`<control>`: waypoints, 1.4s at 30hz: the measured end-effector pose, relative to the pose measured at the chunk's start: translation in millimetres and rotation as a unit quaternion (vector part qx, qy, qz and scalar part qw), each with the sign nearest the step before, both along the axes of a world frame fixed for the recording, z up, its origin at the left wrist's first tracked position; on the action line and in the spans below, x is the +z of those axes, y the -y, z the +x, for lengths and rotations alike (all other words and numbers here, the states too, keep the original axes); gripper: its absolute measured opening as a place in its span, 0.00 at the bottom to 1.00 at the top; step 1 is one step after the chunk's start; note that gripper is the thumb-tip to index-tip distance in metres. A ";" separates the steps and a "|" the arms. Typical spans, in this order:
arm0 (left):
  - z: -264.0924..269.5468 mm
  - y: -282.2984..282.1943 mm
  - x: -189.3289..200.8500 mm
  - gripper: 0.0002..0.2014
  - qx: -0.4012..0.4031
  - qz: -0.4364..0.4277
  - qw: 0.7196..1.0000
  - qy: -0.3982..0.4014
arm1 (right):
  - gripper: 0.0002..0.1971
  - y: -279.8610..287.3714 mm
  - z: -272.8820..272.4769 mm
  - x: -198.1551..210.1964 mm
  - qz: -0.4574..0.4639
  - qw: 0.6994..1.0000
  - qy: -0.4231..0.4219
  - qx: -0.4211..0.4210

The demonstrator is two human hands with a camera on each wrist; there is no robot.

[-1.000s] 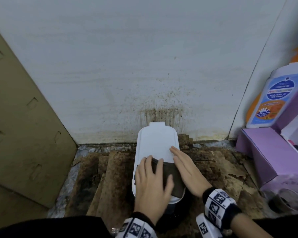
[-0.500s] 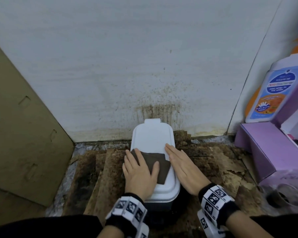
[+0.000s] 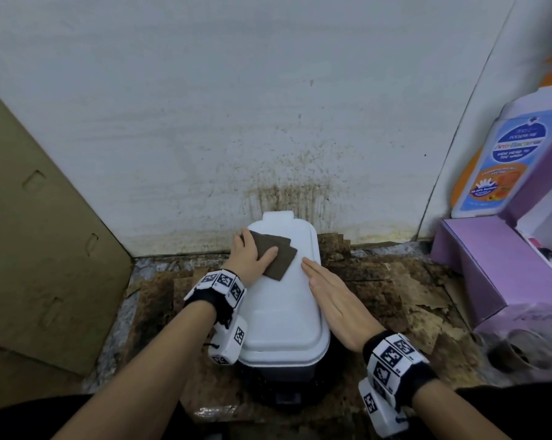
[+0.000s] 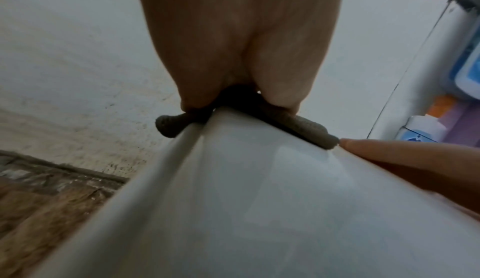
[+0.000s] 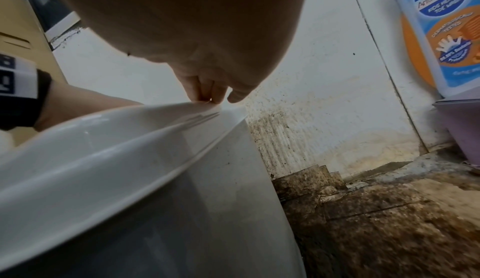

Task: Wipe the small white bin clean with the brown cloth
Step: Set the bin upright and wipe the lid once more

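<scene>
A small white bin (image 3: 284, 306) with its lid down stands on the dirty floor against the wall. The folded brown cloth (image 3: 277, 254) lies on the far left part of the lid. My left hand (image 3: 249, 254) presses flat on the cloth with straight fingers; in the left wrist view the cloth (image 4: 306, 126) shows squeezed between palm and lid (image 4: 233, 200). My right hand (image 3: 335, 296) rests flat along the lid's right edge, fingers straight and together, steadying the bin (image 5: 103, 169).
A stained white wall (image 3: 268, 122) rises right behind the bin. Brown cardboard (image 3: 39, 233) leans at the left. At the right sit a purple box (image 3: 490, 265) and a wash bottle (image 3: 503, 160). Grimy torn cardboard sheets (image 3: 395, 290) cover the floor.
My left hand has slid the cloth from the lid's near end up to its far left part. The right hand has stayed on the lid's right edge.
</scene>
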State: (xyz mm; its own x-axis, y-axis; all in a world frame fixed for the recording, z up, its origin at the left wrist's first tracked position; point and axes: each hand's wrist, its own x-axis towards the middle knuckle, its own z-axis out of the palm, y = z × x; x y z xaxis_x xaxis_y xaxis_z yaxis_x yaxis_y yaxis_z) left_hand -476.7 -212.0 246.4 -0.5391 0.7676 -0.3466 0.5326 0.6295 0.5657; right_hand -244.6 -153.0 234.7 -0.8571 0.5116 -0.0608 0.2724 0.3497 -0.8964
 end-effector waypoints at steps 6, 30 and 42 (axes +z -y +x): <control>24.7 37.1 -3.5 0.49 -0.016 -0.007 1.000 0.002 | 0.28 -3.0 0.4 3.1 0.004 1.000 0.009 0.006; 59.6 159.4 -20.2 0.26 -0.062 0.179 0.976 -0.104 | 0.39 60.6 -12.4 -7.6 0.496 0.851 0.038 0.170; 23.6 140.1 -7.5 0.59 -0.292 0.100 0.919 -0.244 | 0.32 40.1 4.7 -17.3 0.541 0.819 0.072 0.178</control>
State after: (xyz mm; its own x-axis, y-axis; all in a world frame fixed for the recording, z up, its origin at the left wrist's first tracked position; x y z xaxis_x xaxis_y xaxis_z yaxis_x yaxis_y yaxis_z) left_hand -453.1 -352.1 238.9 -0.0695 0.9976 0.0071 0.9678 0.0657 0.2430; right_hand -239.9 -193.1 217.4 -0.9874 0.0518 0.1492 0.0560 0.9981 0.0238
